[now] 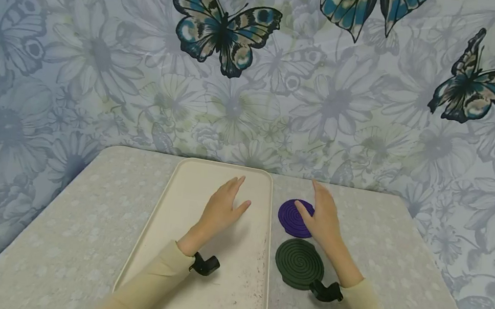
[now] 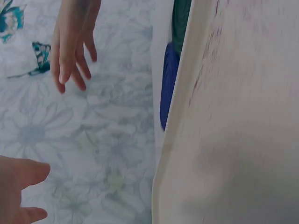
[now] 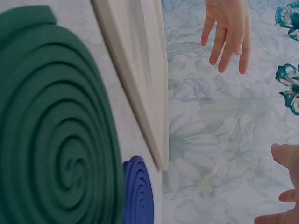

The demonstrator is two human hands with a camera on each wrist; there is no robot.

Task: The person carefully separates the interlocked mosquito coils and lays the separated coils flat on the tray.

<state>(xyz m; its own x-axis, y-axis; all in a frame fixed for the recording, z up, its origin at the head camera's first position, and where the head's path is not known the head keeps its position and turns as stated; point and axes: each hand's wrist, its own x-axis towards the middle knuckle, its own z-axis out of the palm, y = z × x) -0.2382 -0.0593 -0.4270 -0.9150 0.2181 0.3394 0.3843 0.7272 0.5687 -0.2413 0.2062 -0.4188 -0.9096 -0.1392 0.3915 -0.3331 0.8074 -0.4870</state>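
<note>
My left hand [image 1: 220,209] hovers over the cream tray [image 1: 184,291], thumb apart from the straight fingers, holding nothing. My right hand [image 1: 324,218] is held above the table beside a flat purple spiral coil [image 1: 292,217], partly covering it in the head view; its fingers are straight and hold nothing. A larger dark green spiral coil [image 1: 299,263] lies just in front of the purple one, right of the tray. The right wrist view shows the green coil [image 3: 60,140] close up, its rolled strand wound flat, with the purple coil [image 3: 139,191] beyond.
The tray has a raised rim [image 1: 267,280], and dark specks mark its right side. A pale patterned cloth covers the table [image 1: 75,236]. Behind stands a wall [image 1: 242,118] with flowers and butterflies. Each wrist wears a black camera mount [image 1: 205,265].
</note>
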